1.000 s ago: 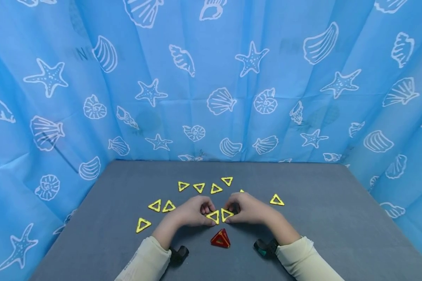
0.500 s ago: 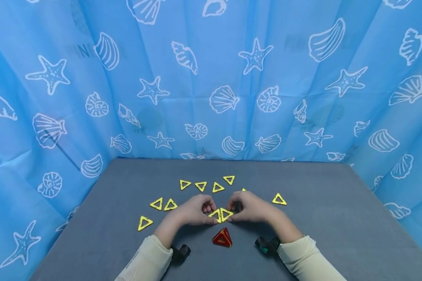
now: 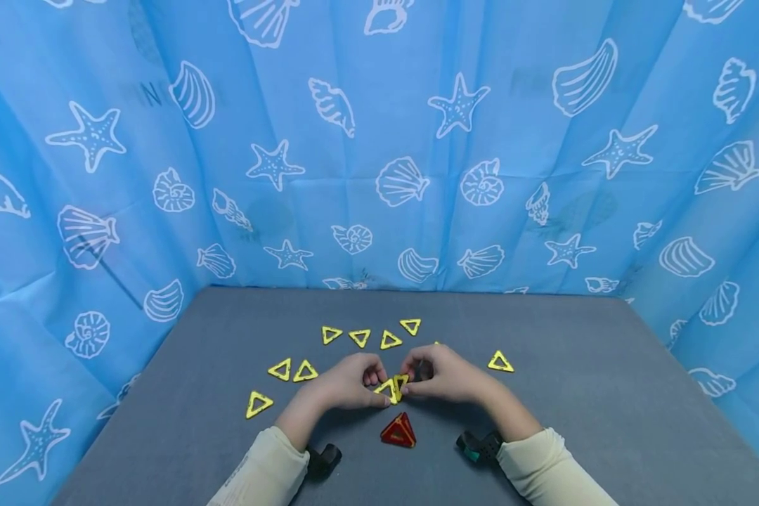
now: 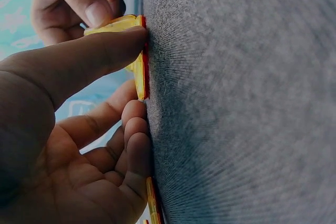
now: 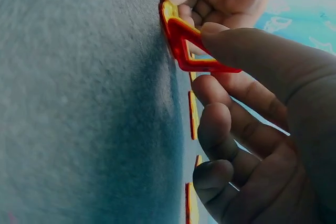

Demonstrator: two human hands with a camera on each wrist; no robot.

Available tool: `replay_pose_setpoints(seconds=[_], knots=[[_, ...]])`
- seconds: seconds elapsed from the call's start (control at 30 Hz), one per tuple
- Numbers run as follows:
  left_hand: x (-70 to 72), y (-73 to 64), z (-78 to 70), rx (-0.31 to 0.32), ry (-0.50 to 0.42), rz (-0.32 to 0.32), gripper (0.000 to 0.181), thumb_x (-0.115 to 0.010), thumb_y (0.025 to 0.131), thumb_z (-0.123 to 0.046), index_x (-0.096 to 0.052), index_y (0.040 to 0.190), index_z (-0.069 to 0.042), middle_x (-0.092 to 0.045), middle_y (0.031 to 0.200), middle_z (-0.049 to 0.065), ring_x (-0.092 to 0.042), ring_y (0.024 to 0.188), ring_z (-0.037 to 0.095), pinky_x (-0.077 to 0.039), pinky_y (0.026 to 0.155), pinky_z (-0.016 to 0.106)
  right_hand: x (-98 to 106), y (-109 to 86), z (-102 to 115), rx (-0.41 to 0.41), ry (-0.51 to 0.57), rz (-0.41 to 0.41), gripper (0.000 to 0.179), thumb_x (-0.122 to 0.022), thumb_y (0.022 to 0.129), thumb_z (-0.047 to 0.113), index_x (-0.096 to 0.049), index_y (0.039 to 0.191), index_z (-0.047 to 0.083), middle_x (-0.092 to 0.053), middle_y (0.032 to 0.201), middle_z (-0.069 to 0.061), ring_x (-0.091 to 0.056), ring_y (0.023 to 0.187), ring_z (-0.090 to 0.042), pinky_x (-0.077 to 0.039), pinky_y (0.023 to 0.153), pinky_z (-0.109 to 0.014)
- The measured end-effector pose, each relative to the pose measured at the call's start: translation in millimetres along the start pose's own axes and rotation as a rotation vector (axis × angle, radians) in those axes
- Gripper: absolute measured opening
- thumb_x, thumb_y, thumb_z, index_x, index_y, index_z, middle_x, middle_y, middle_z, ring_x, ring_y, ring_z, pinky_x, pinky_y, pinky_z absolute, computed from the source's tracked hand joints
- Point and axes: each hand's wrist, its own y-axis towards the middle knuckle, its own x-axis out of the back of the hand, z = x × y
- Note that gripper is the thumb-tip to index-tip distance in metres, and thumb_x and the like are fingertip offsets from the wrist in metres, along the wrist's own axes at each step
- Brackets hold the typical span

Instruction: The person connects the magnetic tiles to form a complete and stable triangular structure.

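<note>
In the head view, my left hand (image 3: 352, 381) pinches a yellow-topped triangular magnetic tile (image 4: 140, 85) lying flat on the grey table. My right hand (image 3: 448, 374) holds a second triangular tile (image 5: 207, 66) between thumb and fingers. That one stands tilted up off the table, its red face toward the right wrist camera. The two tiles meet along an edge between my hands. Just in front of them sits a small red pyramid (image 3: 392, 427) of triangular tiles; its top also shows in both wrist views.
Several yellow triangular tiles lie flat around the hands: one at far left (image 3: 251, 411), a pair nearer, a row behind (image 3: 358, 344) and one at right (image 3: 500, 367). Another is mostly hidden behind my right hand. A blue shell-patterned curtain (image 3: 354, 154) hangs behind the table (image 3: 575, 393).
The two tiles were apart, then came together edge to edge lying flat. Now my right hand has tipped its tile upward while the left tile stays flat.
</note>
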Motion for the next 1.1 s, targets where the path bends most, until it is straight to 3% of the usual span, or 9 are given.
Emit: replay_pose_setpoints(seconds=[0.43,0.7,0.87,1.1], knots=[[1.2,2.0,2.2,-0.029,-0.002,0.020,0.028,-0.086,0.090,-0.022,-0.068,0.106,-0.010,-0.059,0.097,0.005,-0.052,0.087,0.016,-0.042,0.075,0.032,-4.6,0.6,2.0,0.037,0.038,-0.001,0.018,-0.080,0.096,0.022,-0.076,0.110,0.011,-0.072,0.095,0.001,-0.060,0.074,-0.012,-0.050,0.065,-0.025],[3.6,4.3,5.5,-0.037,-0.032,0.012,0.031,-0.084,0.092,-0.021,-0.070,0.118,-0.011,-0.062,0.095,0.005,-0.056,0.084,0.017,-0.046,0.073,0.032,-6.6,0.5,1.8,0.039,0.062,0.010,0.021,-0.079,0.096,0.017,-0.076,0.115,0.010,-0.074,0.097,0.000,-0.062,0.076,-0.013,-0.050,0.066,-0.025],[3.9,4.6,6.2,-0.050,-0.006,0.009,0.032,-0.081,0.095,-0.021,-0.072,0.125,-0.012,-0.062,0.091,0.002,-0.056,0.081,0.014,-0.046,0.070,0.029,-6.8,0.6,2.4,0.049,0.075,0.005,0.023,-0.078,0.096,0.012,-0.077,0.119,0.009,-0.074,0.097,0.000,-0.061,0.075,-0.013,-0.051,0.066,-0.025],[4.0,3.5,7.4,-0.086,-0.003,0.004,0.013,-0.079,0.096,-0.016,-0.073,0.104,-0.009,-0.062,0.089,0.000,-0.057,0.082,0.015,-0.047,0.072,0.030,-7.5,2.6,1.8,0.067,0.057,-0.012,0.018,-0.078,0.095,0.010,-0.078,0.114,0.011,-0.075,0.093,0.002,-0.063,0.073,-0.008,-0.052,0.066,-0.025]])
